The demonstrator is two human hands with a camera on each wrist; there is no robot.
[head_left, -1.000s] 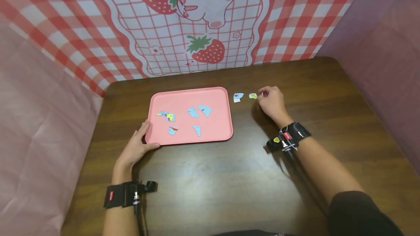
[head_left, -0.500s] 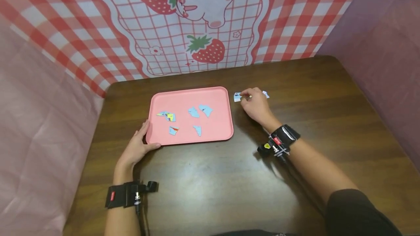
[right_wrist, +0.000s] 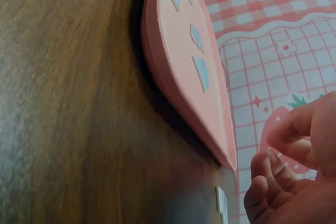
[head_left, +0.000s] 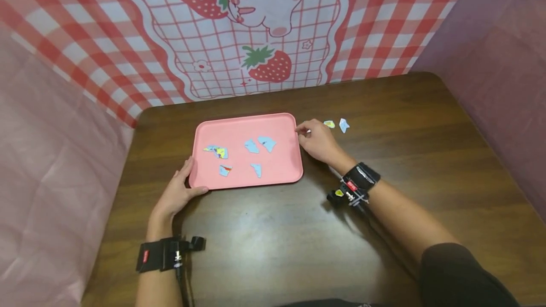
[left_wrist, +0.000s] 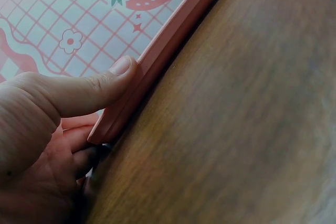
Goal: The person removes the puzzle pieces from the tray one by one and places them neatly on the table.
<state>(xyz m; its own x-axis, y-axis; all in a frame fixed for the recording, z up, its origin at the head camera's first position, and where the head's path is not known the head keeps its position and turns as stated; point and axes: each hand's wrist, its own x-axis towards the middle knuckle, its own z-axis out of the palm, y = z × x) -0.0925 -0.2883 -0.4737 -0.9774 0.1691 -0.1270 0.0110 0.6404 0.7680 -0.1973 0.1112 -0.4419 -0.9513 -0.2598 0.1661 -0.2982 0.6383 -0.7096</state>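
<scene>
My left hand (head_left: 177, 188) holds the near left corner of a pink tray (head_left: 281, 169). In the left wrist view, its thumb lies on the rim and its fingers are partly hidden below. Several flat, irregular light-blue pieces lie on the tray, including a yellow-marked piece (head_left: 219, 152) and a red-marked piece (head_left: 225, 170). My right hand (head_left: 317, 141) is at the tray's right edge, fingers bent, with nothing visibly held. Close by, a whitish piece (right_wrist: 222, 204) lies on the table, mostly covered by that hand in the head view.
Right of my right hand, a small yellow-and-blue piece (head_left: 329, 124) and a pale blue piece (head_left: 344, 125) lie on the brown table (head_left: 264, 245). A checked strawberry cloth (head_left: 315, 60) hangs behind the table's back edge.
My right hand has moved left from the pale blue piece, past the yellow-and-blue one, to the tray's right edge. Those two pieces are uncovered now. The left hand stays at the tray corner.
</scene>
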